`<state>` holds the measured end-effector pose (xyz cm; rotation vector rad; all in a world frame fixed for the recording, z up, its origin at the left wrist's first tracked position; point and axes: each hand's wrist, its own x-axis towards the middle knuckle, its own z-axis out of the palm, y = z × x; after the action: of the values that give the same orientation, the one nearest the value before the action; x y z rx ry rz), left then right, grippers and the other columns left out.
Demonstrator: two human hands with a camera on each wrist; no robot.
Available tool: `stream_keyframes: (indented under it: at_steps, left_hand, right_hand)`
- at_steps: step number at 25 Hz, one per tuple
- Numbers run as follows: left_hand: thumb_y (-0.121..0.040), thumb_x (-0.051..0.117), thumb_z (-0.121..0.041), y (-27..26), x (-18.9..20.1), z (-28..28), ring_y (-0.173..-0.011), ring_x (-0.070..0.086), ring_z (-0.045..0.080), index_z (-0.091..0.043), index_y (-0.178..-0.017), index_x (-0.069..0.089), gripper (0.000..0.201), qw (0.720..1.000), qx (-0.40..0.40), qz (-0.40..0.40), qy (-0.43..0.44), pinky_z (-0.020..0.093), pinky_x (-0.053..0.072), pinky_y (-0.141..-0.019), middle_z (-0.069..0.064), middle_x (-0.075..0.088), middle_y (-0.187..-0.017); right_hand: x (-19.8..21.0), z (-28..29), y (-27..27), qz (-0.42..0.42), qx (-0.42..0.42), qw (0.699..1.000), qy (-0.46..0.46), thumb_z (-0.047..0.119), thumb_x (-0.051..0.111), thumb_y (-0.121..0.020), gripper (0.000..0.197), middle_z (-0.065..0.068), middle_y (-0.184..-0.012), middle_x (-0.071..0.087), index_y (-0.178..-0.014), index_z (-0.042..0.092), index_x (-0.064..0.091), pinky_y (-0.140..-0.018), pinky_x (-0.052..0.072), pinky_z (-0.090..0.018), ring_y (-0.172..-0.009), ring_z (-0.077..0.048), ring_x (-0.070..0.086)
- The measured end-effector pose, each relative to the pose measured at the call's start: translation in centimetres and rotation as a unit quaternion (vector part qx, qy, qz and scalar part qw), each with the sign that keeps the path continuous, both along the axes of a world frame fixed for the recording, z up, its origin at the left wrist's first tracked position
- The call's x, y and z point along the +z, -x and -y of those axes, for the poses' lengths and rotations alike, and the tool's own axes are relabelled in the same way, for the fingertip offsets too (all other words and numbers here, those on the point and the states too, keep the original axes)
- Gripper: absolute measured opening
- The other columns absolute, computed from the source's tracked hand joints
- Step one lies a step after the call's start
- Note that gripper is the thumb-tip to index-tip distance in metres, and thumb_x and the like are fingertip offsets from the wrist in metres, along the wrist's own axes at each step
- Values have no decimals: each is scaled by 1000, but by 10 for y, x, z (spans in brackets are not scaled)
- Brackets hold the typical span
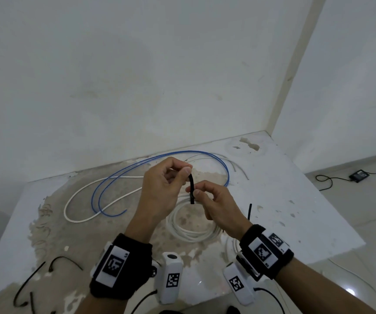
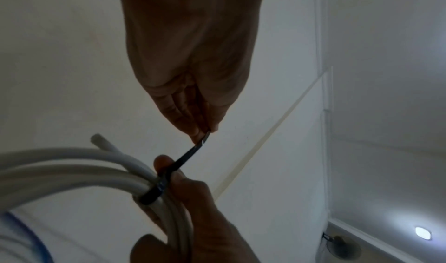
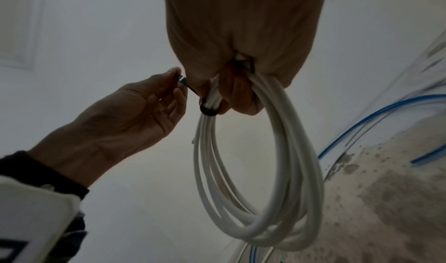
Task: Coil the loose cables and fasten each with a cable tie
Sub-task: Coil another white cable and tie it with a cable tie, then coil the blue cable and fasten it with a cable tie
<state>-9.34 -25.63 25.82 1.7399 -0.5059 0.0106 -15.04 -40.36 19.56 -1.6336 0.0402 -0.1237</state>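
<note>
A white cable coil [image 1: 189, 225] hangs above the table from my right hand [image 1: 193, 191], whose fingers grip its top strands. A black cable tie [image 1: 191, 185] is looped round those strands. My left hand [image 1: 185, 169] pinches the tie's free tail between thumb and forefinger and holds it up and away from the coil. In the left wrist view the tie loop [image 2: 154, 192] sits tight on the white coil [image 2: 72, 164]. In the right wrist view the coil [image 3: 265, 171] dangles as a long oval and the tie [image 3: 208, 111] wraps its upper left.
On the stained white table [image 1: 307, 211] lie a loose blue cable [image 1: 159, 155], a loose white cable [image 1: 80, 196] and thin grey wires [image 1: 239, 166]. Spare black ties [image 1: 30, 279] rest at the near left, one more [image 1: 249, 211] on the right. A black adapter [image 1: 359, 176] sits on the floor.
</note>
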Motion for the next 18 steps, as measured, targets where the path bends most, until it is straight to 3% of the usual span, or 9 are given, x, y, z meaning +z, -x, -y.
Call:
stream_keyframes:
  at_steps: [3,5,7,9,11,12,13,15,18]
  left_hand:
    - [-92,64,-10,0,-4,8,-75,67,1,-21,-87,67,13,1000,-15,4,-7,17,51,-73,-6,72,-89]
    - [-92,63,-23,-6,-19,9,-93,66,3,-25,-107,65,15,997,-64,-8,-49,21,50,-83,-10,70,-104]
    - [-93,58,-40,-2,-47,9,-104,63,3,-31,-129,53,37,983,-107,-47,-143,24,49,-88,-12,63,-116]
    - [-97,50,-41,15,-78,12,-82,68,10,-27,-121,54,29,971,-115,-114,-174,30,53,-74,-4,66,-97]
    - [-101,44,-33,31,-108,15,-53,57,15,-18,-100,55,19,967,-91,-191,-140,34,48,-56,2,56,-72]
    - [-102,43,-33,36,-123,15,-49,48,14,-16,-96,53,20,964,-66,-224,-126,35,44,-53,3,49,-70]
    - [-101,43,-33,40,-136,15,-49,43,13,-15,-98,51,20,960,-38,-253,-118,34,41,-51,3,46,-72]
    - [-102,42,-32,48,-162,12,-53,44,13,-21,-113,48,16,949,0,-290,-121,29,41,-48,3,50,-80]
    - [-103,41,-24,63,-200,8,-61,56,18,-31,-120,50,21,940,5,-298,-167,32,52,-54,9,60,-95]
  right_hand:
    - [-1,12,3,-31,1,999,-17,14,52,-102,21,12,-61,56,-100,16,73,-43,26,-24,-42,-13,26]
    - [-5,22,4,-76,12,993,-89,14,51,-103,23,5,-55,42,-99,14,73,-45,20,-27,-44,-15,20]
    - [-12,34,5,-118,15,977,-176,14,50,-104,23,-5,-67,42,-101,15,73,-46,18,-26,-45,-13,19]
    - [-24,45,7,-152,8,965,-214,14,50,-104,21,-6,-75,51,-113,11,68,-43,23,-23,-43,-11,24]
    - [-42,50,11,-186,14,968,-165,17,48,-105,24,-3,-75,57,-122,6,62,-45,36,-25,-46,-13,39]
    - [-53,51,13,-196,31,975,-98,20,47,-106,26,-3,-80,63,-123,8,62,-51,46,-28,-52,-16,51]
    - [-67,52,16,-205,55,977,-17,22,45,-106,27,-5,-88,68,-123,10,63,-59,54,-32,-62,-19,62]
    - [-95,56,21,-220,108,963,112,22,43,-106,27,-6,-97,70,-120,11,63,-71,56,-38,-76,-23,70]
    - [-129,57,20,-239,141,943,183,17,46,-104,25,-7,-97,68,-116,10,66,-68,57,-36,-76,-31,74]
